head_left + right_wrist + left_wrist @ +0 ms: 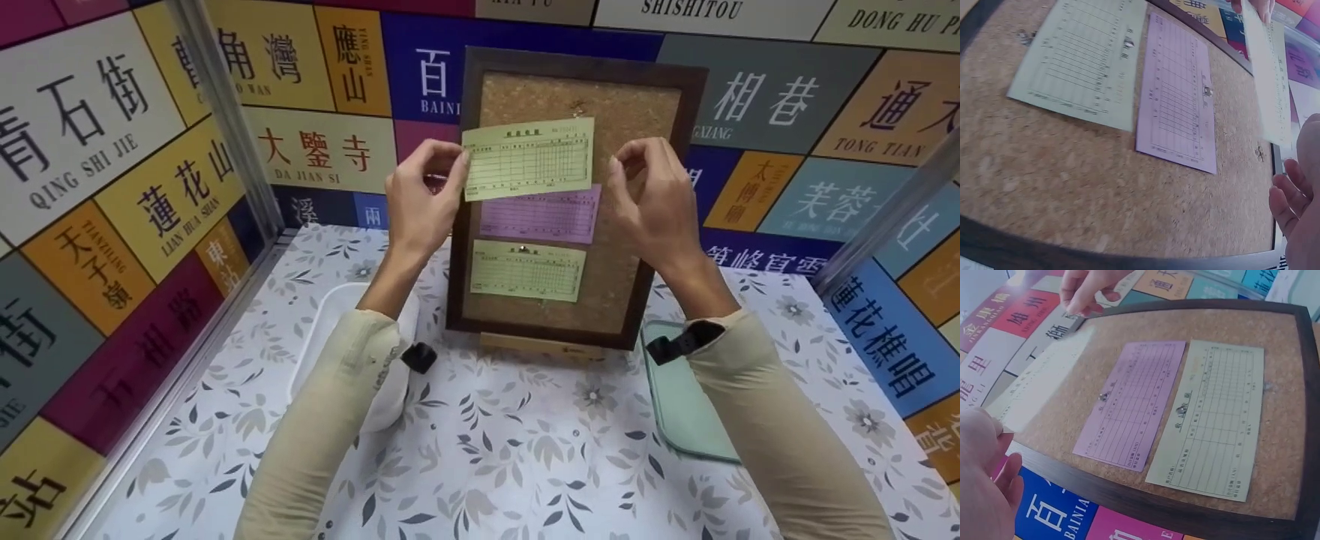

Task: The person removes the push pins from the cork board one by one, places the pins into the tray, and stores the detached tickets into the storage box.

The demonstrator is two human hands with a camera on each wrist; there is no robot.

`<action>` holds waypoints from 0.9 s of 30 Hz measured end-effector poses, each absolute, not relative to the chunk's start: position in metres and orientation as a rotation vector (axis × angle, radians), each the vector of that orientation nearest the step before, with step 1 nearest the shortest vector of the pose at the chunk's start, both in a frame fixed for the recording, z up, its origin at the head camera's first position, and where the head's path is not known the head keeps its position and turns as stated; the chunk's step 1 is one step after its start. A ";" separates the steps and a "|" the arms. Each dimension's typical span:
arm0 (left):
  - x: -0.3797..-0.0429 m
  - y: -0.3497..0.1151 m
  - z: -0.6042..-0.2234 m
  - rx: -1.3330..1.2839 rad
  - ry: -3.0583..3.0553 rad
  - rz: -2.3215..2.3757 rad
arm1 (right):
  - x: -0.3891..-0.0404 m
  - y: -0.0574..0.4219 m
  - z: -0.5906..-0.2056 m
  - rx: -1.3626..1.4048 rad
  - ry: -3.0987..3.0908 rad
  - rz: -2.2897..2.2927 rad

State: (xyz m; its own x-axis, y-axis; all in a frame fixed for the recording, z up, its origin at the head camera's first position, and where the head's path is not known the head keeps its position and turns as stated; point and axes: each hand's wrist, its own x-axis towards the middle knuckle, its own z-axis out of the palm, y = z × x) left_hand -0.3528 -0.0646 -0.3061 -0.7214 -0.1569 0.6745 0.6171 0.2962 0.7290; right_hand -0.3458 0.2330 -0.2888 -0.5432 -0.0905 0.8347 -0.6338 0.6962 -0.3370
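My left hand (425,199) pinches a pale green form slip (529,157) by its left edge, between thumb and fingers. The slip is held in front of the upper part of a framed cork board (547,311). To its right, apart from the slip, my right hand (656,202) is raised with loosely bent fingers; nothing shows between them. Below the held slip, a purple slip (1134,405) is pinned to the cork, and under that a second green slip (1210,419). Small clear pins (1181,410) fasten both. Another pin (1259,153) sits in the bare cork higher up.
The board leans on a wooden stand (540,346) on a flower-patterned tablecloth (525,457). A white tray (319,330) lies left, partly behind my left arm. A green tray (690,420) lies under my right forearm. Sign-covered walls (787,90) enclose the back and sides.
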 end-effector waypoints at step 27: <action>-0.276 -0.111 -0.344 -0.305 -1.835 -1.573 | -0.250 0.325 -0.382 0.326 -2.023 0.872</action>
